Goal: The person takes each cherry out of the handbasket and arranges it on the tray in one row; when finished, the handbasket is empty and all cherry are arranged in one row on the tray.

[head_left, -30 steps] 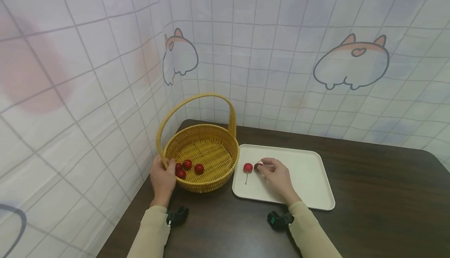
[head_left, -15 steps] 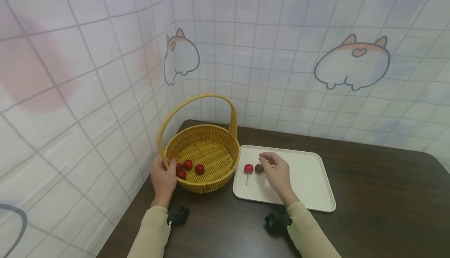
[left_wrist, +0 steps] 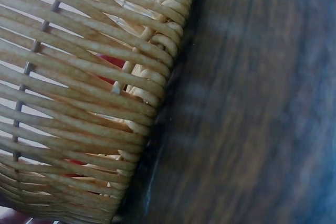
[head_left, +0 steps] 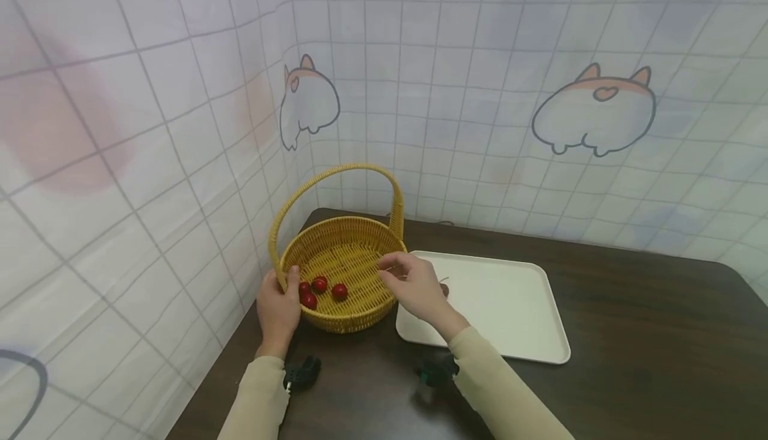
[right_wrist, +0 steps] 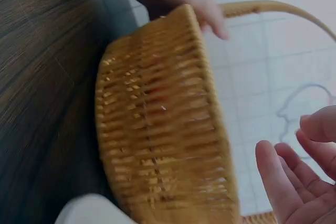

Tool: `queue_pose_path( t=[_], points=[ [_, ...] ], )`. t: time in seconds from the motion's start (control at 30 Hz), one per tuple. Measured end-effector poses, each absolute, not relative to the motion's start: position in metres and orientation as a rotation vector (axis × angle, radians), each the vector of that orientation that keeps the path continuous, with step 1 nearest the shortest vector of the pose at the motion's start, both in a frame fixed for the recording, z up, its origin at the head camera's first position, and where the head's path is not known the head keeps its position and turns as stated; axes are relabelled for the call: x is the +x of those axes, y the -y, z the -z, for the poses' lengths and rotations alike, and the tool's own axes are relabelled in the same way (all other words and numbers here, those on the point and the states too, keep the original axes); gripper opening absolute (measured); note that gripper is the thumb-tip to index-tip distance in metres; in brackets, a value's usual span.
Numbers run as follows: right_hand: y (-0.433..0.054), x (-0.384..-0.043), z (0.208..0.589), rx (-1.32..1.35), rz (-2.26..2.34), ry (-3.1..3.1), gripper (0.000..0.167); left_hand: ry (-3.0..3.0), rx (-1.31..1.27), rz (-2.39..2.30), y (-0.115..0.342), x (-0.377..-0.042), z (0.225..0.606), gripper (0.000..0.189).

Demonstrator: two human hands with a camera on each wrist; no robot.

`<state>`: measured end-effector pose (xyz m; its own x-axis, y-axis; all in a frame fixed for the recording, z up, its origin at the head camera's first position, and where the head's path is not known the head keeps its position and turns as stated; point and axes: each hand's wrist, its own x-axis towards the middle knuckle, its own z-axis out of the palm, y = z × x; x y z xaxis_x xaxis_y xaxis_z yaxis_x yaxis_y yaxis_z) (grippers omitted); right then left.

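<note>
My left hand (head_left: 279, 310) grips the yellow wicker basket (head_left: 351, 324) at its left rim, by the foot of the arched handle (head_left: 336, 172). Several red cherries (head_left: 339, 291) lie inside, toward that hand. Over the basket's right rim hovers my right hand (head_left: 417, 288), fingers bent. In the right wrist view, the fingertips (right_wrist: 265, 150) stand apart and no cherry shows between them. Just right of this hand, a dark cherry (head_left: 445, 290) with its stem up lies on the white tray (head_left: 510, 307), partly covered. The tray's left part is hidden behind the right hand.
The dark wooden table (head_left: 636, 320) extends to the right of the tray. A white grid-patterned cloth (head_left: 468, 113) with cartoon animals hangs behind the table and along the left side, close to the basket.
My right hand has moved left from the dark cherry to the basket's right rim. The bright red cherry seen earlier on the tray is out of sight. The left hand stays put.
</note>
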<state>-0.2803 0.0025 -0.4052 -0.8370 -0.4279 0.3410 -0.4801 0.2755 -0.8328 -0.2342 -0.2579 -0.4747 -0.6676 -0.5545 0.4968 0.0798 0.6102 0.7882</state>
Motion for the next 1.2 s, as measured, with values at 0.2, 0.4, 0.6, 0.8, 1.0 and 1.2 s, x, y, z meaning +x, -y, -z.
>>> queue_pose_path(
  t=[0.2, 0.4, 0.6, 0.8, 1.0, 1.2],
  points=[
    [0.031, -0.289, 0.408, 0.96, -1.551, 2.645, 0.023, 2.08, 0.388, 1.066, 0.257, -0.234, 0.474, 0.037],
    [0.053, -0.294, 0.415, 1.105, -1.257, 2.835, 0.037, 2.088, 0.408, 1.059, 0.255, -0.235, 0.475, 0.03],
    [0.073, -0.302, 0.415, 1.165, -1.18, 2.895, 0.04, 2.062, 0.415, 1.056, 0.254, -0.235, 0.471, 0.03],
    [0.08, -0.306, 0.42, 1.139, -1.044, 2.972, 0.039, 2.07, 0.417, 1.069, 0.25, -0.235, 0.47, 0.029],
    [0.081, -0.308, 0.42, 1.262, -0.929, 3.008, 0.032, 2.069, 0.418, 1.053, 0.25, -0.235, 0.468, 0.027],
    [0.081, -0.306, 0.421, 1.312, -0.952, 3.016, 0.027, 2.067, 0.421, 1.044, 0.251, -0.235, 0.47, 0.027]
  ],
)
